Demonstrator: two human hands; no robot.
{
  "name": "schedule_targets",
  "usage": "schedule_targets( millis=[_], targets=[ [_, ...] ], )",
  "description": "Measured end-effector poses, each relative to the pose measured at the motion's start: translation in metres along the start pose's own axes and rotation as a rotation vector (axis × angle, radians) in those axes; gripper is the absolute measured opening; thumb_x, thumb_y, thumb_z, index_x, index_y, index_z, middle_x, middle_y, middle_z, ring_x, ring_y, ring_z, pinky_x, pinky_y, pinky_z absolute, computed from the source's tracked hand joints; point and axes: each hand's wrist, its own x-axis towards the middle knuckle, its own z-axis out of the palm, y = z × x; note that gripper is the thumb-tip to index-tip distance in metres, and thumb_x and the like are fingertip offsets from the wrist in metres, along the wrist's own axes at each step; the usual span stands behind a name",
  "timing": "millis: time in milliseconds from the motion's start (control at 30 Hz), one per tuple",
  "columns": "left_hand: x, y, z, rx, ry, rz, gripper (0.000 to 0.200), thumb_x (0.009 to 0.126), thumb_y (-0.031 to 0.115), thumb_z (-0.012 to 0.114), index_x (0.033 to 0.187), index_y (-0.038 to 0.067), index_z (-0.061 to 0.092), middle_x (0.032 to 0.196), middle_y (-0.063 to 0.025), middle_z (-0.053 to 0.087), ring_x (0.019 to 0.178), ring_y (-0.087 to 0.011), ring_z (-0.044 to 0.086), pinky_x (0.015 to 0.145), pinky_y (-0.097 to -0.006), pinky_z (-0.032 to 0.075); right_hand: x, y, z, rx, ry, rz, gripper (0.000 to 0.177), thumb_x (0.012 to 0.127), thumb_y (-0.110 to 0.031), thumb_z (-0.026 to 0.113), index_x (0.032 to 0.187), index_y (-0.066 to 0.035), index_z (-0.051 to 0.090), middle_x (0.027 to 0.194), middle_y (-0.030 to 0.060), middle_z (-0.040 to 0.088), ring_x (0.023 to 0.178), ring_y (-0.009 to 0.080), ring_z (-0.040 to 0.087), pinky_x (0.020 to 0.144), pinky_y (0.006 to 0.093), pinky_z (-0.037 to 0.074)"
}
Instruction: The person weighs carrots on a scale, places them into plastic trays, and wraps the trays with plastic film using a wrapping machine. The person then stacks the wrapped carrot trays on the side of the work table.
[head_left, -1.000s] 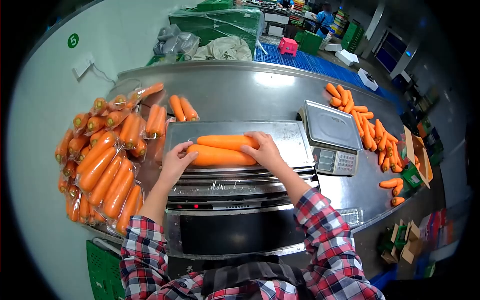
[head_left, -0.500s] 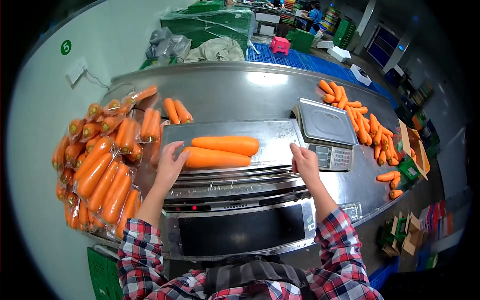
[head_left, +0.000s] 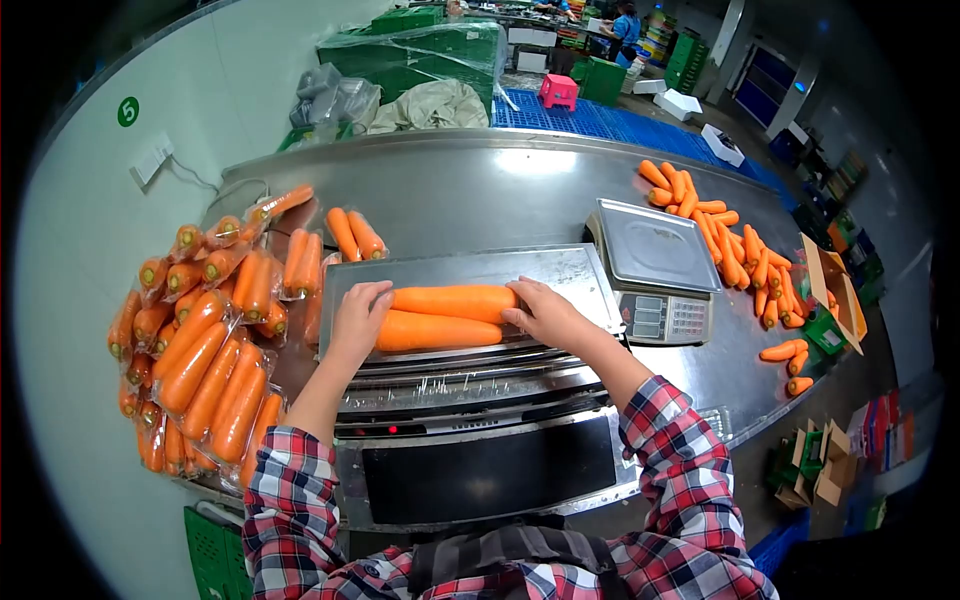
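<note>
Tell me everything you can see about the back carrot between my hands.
The back carrot is thick, bright orange and smooth, with no wrapping visible. It lies crosswise on the metal plate, alongside the front carrot. Your right hand touches its right end; your left hand is by its other end, contact unclear.

Single head view (wide, dark-rimmed): close over the worktop (head_left: 440, 195) from near side, facing far and down.

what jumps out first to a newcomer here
Probably the two big carrots lying side by side on the metal plate, with the left hand at one end and the right hand at the other. Next, the heap of bagged carrots on the left of the table, then the loose carrots right of the scale.
</note>
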Motion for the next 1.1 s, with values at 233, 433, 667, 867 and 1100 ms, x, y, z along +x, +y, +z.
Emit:
schedule_targets(
  millis=[233, 433, 667, 867, 1100],
  targets=[
    [0.002, 0.016, 0.001, -0.222, -0.033, -0.058, 0.027, 0.088, 0.016, 0.056, 0.11, 0.002, 0.059, 0.107, -0.0112, 0.056, 0.103, -0.0238, 0.053, 0.09, -0.0305, 0.041, 0.001, 0.013, 0.009, -0.373, 0.286, -0.394, 0.042, 0.079, -0.016, 0.067, 0.112, 0.003, 0.048, 0.122, 0.0185, 0.051, 0.118, 0.0335, 0.046, 0.099, 0.0401, 0.038],
    [-0.008, 0.013, -0.006, -0.173, 0.03, -0.052, 0.025, 0.088, 0.015, 0.056, 0.109, 0.001, 0.059, 0.105, -0.0105, 0.057, 0.099, -0.023, 0.055, 0.088, -0.0292, 0.042, -0.001, 0.024, -0.002, 0.32, 0.205, -0.262, 0.026, 0.078, -0.012, 0.067, 0.1, -0.005, 0.056, 0.112, 0.0098, 0.056, 0.106, 0.023, 0.054, 0.091, 0.0323, 0.044],
    [-0.081, 0.015, -0.049, 0.468, 0.127, -0.062, 0.017, 0.084, 0.016, 0.06, 0.077, 0.001, 0.059, 0.078, -0.0123, 0.052, 0.082, -0.0305, 0.049, 0.072, -0.0408, 0.04, -0.111, 0.05, -0.003, -0.367, 0.357, 0.144, 0.009, 0.08, -0.008, 0.06, 0.075, -0.001, 0.056, 0.078, 0.0151, 0.056, 0.08, 0.0312, 0.055, 0.066, 0.0376, 0.046],
    [-0.132, 0.034, -0.048, 0.813, 0.153, -0.051, 0.021, 0.076, 0.02, 0.068, 0.066, 0.004, 0.059, 0.076, -0.0094, 0.047, 0.077, -0.0286, 0.045, 0.068, -0.0402, 0.036, -0.118, 0.024, 0.039, -0.553, 0.401, 0.041, 0.009, 0.076, -0.011, 0.061, 0.077, -0.003, 0.06, 0.077, 0.0129, 0.052, 0.076, 0.0302, 0.05, 0.071, 0.0391, 0.041],
    [-0.121, 0.03, -0.037, 0.441, 0.11, -0.139, 0.018, 0.077, 0.02, 0.066, 0.067, 0.006, 0.061, 0.075, -0.0071, 0.056, 0.079, -0.0261, 0.051, 0.073, -0.0394, 0.038, -0.093, 0.004, 0.044, -0.217, 0.362, -0.011, 0.012, 0.075, -0.007, 0.059, 0.065, -0.001, 0.058, 0.07, 0.0141, 0.054, 0.074, 0.0318, 0.052, 0.07, 0.0399, 0.042]
  ],
)
